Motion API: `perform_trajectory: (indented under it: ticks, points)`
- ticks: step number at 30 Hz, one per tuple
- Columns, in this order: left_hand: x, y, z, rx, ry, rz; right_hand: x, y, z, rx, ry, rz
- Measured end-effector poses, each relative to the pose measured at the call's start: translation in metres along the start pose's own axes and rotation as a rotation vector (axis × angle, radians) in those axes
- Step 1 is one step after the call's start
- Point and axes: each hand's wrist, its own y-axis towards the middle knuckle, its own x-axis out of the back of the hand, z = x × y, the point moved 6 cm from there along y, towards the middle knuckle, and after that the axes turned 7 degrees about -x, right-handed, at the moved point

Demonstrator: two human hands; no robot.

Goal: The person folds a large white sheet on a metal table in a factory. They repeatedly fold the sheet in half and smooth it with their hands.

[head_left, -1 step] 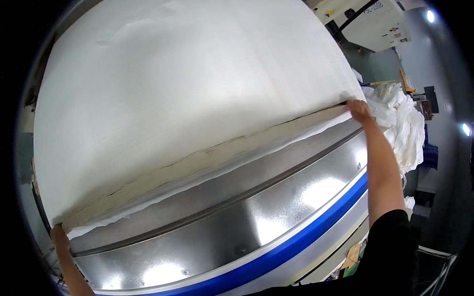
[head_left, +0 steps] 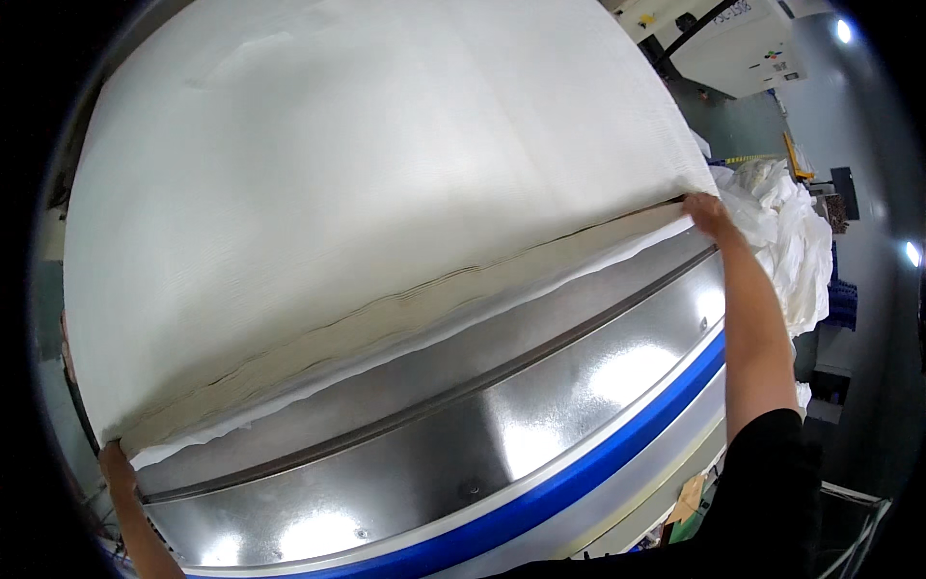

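A wide, thick stack of white sheet material (head_left: 367,164) spreads across most of the view. Its near side shows cream-coloured layers (head_left: 405,309), with a thin white sheet (head_left: 386,354) jutting out along the bottom. At the stack's left near corner, my left hand (head_left: 118,468) is closed round the edge. My right hand (head_left: 708,214) grips the right near corner, fingers bent over the layered edge. Parts of the fingers on both hands are hidden. Whether the sheets are cloth or paper, I cannot tell.
In front of the stack runs a shiny metal table surface (head_left: 424,449) with a dark seam and a blue strip (head_left: 540,507) along its near edge. Crumpled white material (head_left: 786,241) is heaped at the right. A white machine cabinet (head_left: 743,58) stands at the far right.
Very little differs. My right hand and the things on the right sit slightly farther right in the picture; both hands keep hold of the stack's corners.
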Motion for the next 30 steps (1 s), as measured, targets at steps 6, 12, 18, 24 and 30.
perform_trajectory:
  ticks: [6,12,18,24,30]
  points:
    - [0.017,0.007,-0.024,0.089,-0.131,0.079,0.018,-0.005,-0.013,-0.071,0.255,0.143]
    - [0.042,-0.004,-0.029,0.325,-0.234,0.253,0.0,0.002,-0.014,-0.095,-0.064,-0.035]
    - [0.12,-0.011,-0.051,0.103,0.012,0.191,0.035,-0.006,-0.049,0.011,-0.026,-0.058]
    - [0.166,-0.051,-0.006,0.239,-0.059,0.294,0.066,-0.012,-0.166,0.171,-0.097,-0.282]
    - [0.167,-0.132,-0.014,0.113,0.032,0.504,0.039,-0.097,-0.206,0.31,-0.061,-0.166]
